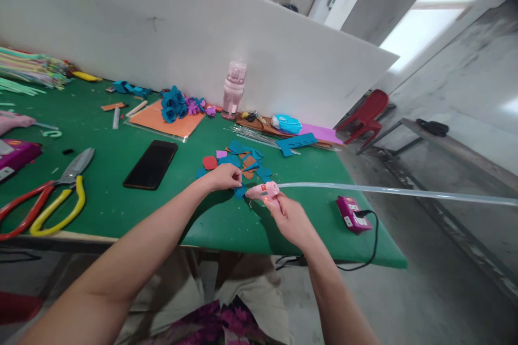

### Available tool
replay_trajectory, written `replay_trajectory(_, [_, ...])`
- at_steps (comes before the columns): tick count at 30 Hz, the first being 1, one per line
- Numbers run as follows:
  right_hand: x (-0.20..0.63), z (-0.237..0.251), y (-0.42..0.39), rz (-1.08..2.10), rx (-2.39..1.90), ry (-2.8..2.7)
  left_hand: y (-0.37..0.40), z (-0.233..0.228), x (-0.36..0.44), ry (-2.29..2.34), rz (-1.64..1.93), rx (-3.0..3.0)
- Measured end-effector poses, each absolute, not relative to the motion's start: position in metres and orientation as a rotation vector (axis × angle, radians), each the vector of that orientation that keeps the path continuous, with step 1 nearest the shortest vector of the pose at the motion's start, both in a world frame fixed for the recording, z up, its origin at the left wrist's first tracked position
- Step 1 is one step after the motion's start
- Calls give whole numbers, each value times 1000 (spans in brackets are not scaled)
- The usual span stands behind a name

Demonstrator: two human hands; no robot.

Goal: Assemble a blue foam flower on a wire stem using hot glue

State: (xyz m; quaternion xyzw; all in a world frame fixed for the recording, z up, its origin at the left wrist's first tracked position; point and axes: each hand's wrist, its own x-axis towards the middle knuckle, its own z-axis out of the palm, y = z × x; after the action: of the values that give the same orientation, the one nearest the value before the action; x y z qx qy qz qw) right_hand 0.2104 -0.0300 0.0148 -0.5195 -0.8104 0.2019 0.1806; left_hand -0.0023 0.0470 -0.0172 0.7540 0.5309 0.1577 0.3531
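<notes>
My right hand (288, 218) is wrapped round the handle of a pink hot glue gun (261, 191), which points left. A long clear glue stick (364, 188) runs out of its back end to the right. Close to the nozzle, my left hand (225, 177) is closed in a pinch on a small blue piece (240, 192) of paper or foam. Its fingertips are partly hidden from me. Just behind both hands lies a loose pile of cut blue, brown and pink pieces (249, 160), with a red piece (210, 163) at its left.
A black phone (151, 165) and large shears (75, 167) lie to the left. Blue paper flowers (175, 105) rest on an orange sheet (162, 124). A pink bottle (234, 90) stands at the back. At right, a purple power box (352, 214) has a cable plugged in.
</notes>
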Motion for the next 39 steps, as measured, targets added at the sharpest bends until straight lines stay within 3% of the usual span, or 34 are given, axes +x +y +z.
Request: replay_trajectory(39, [217,19,-32,535,-1525,-2227,48,-18,-3,1361,413,1939])
